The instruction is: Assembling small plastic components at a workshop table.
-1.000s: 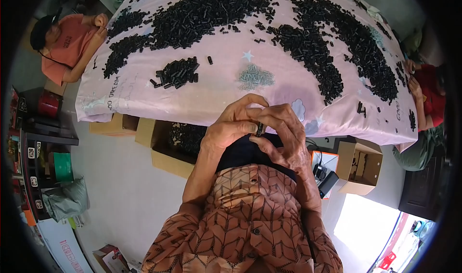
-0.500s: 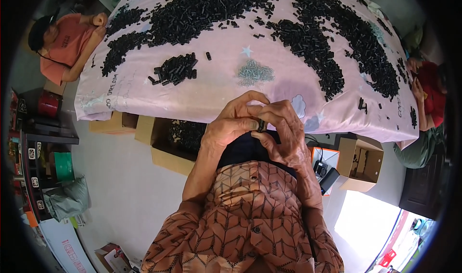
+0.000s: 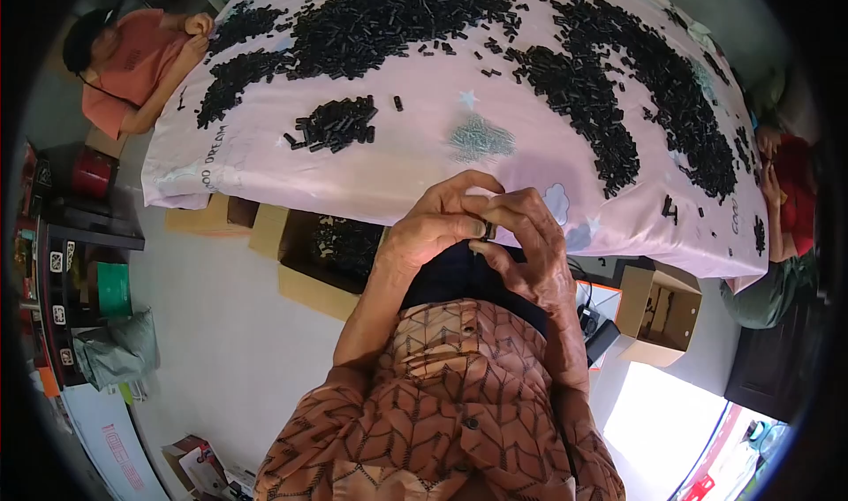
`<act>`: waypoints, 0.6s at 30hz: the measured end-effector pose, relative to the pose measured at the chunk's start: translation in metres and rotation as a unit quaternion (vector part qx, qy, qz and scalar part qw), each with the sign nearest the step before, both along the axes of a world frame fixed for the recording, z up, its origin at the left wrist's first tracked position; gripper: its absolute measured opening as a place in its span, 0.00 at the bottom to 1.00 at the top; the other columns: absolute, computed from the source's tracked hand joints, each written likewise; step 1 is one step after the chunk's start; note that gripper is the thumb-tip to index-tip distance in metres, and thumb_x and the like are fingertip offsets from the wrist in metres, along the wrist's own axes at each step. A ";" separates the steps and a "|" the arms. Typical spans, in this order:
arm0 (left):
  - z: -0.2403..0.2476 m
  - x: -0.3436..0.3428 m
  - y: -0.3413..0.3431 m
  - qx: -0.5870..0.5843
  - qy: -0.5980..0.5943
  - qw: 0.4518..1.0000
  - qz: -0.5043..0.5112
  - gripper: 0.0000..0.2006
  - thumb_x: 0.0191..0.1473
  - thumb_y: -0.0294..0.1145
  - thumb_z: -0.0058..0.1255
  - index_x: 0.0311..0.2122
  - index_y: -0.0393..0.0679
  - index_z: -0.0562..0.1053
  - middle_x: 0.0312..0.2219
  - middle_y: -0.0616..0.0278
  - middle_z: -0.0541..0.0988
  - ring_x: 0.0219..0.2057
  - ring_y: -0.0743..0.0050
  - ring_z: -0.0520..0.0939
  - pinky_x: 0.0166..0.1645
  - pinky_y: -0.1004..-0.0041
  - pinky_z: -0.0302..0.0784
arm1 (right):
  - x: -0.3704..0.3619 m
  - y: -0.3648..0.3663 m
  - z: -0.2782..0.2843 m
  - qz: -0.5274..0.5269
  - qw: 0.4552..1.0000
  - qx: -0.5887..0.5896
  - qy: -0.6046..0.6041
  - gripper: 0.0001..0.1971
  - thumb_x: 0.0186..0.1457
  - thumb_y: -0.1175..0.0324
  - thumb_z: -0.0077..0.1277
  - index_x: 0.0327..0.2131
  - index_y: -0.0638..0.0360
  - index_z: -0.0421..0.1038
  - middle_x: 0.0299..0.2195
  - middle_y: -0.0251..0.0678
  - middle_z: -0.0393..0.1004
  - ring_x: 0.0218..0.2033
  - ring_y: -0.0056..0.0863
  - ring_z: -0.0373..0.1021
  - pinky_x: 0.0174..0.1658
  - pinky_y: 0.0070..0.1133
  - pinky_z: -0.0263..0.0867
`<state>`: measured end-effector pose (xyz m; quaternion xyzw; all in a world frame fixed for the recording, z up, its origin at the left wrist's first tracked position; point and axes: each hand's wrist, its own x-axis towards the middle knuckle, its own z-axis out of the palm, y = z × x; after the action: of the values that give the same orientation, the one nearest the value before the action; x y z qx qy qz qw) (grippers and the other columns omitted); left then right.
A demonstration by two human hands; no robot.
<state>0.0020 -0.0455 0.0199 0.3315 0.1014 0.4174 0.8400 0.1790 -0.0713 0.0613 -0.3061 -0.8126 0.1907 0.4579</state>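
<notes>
Just off the near edge of the cloth-covered table, my left hand and my right hand meet fingertip to fingertip. Between them they pinch a small black cylindrical piece, mostly hidden by my fingers. Thumb and forefinger of the left hand grip it from one side; the right fingers close over it from the other. Beyond my hands a small pile of black cylindrical pieces lies on the pink tablecloth, with one loose piece beside it.
Large heaps of similar pieces cover the table's far part and right side. A person in an orange shirt sits left; another in red sits right. An open box of black pieces and a cardboard box stand below the edge.
The view has shifted slightly, so the table appears a little further right. My hands stay together at the small black piece, with the right fingers slightly repositioned around it.
</notes>
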 end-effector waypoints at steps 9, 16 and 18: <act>0.002 -0.056 -0.005 0.044 0.151 0.955 0.252 0.08 0.52 0.20 0.50 0.39 0.35 0.75 0.31 0.57 0.79 0.30 0.73 0.81 0.36 0.76 0.79 | 0.029 0.039 -0.021 -0.184 0.972 -0.099 0.108 0.11 0.50 0.75 0.56 0.38 0.67 0.71 0.33 0.41 0.73 0.30 0.27 0.71 0.34 0.21 0.67; 0.004 -0.049 0.019 0.139 0.360 0.801 0.459 0.09 0.50 0.17 0.52 0.39 0.35 0.74 0.31 0.60 0.78 0.29 0.75 0.78 0.35 0.75 0.75 | 0.035 0.055 -0.041 -0.225 0.951 -0.156 0.143 0.07 0.53 0.77 0.53 0.36 0.67 0.72 0.30 0.34 0.73 0.27 0.18 0.69 0.32 0.16 0.65; 0.009 -0.051 0.032 0.238 0.506 0.616 0.555 0.10 0.47 0.16 0.54 0.38 0.37 0.73 0.29 0.61 0.78 0.26 0.76 0.76 0.32 0.77 0.72 | 0.036 0.053 -0.041 -0.222 0.953 -0.140 0.149 0.06 0.53 0.77 0.53 0.36 0.68 0.72 0.30 0.34 0.73 0.27 0.17 0.68 0.32 0.15 0.64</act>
<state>-0.0495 -0.0132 0.0291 0.5584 0.5726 0.5799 0.1551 0.2154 -0.0178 0.0200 -0.5081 -0.6115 0.2396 0.5573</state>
